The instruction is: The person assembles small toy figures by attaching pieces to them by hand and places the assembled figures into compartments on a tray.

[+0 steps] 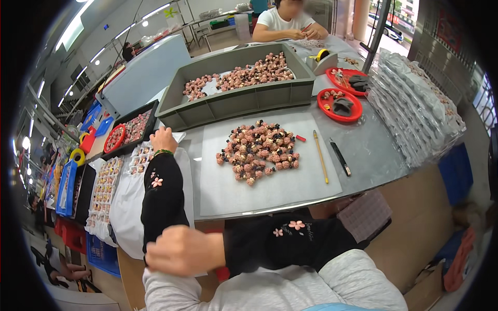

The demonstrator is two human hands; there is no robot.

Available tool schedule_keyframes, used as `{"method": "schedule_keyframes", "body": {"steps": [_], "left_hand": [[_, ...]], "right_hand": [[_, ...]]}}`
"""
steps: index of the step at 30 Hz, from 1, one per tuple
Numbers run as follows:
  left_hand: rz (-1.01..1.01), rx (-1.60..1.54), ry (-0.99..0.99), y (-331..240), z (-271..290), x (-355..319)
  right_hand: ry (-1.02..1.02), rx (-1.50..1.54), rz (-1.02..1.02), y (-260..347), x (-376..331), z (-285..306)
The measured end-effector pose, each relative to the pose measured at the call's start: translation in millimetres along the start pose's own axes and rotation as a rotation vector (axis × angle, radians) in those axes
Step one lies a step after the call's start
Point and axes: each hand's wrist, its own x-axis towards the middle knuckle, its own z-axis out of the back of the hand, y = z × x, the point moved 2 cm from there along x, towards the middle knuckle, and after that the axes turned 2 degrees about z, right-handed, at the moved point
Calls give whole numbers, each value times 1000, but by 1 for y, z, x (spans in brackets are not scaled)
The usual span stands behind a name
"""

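My left hand (164,140) is stretched forward with curled fingers, close to the near left corner of the grey bin (233,102) and beside a white sheet. Whatever its fingers hold, if anything, is hidden. My right hand (182,252) crosses over to my left arm, slightly blurred. Its curled fingers are at the upper end of the black sleeve cover (165,194), where the grey sleeve begins; what they grip is hidden. A pile of small pink, bumpy beaded pieces with black and cream parts (259,150) lies on a white foam sheet (223,194) before me.
Right of the pile lie a red cap (301,138), a yellow pencil-like stick (321,158) and a black pen (340,157). Red dishes (340,118), a tape dispenser (321,62) and stacked wrapped trays (410,103) stand beyond. Filled trays (104,194) line the left. A person sits opposite.
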Motion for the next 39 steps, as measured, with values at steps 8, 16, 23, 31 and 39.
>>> {"method": "schedule_keyframes", "body": {"steps": [8,16,23,31,39], "left_hand": [[606,-425,-75,102,13,42],[606,-538,-172,110,10,50],[614,-542,-111,85,6,45],[283,-294,-94,51,-13,9],[-247,-651,-437,-72,60,-29]], "right_hand": [[-170,-24,-159,26,-25,14],[15,594,-1257,6,-64,-30],[487,567,-1109,25,-70,-26],[439,832,-595,44,-55,5],[27,867,-802,51,-18,13]]}}
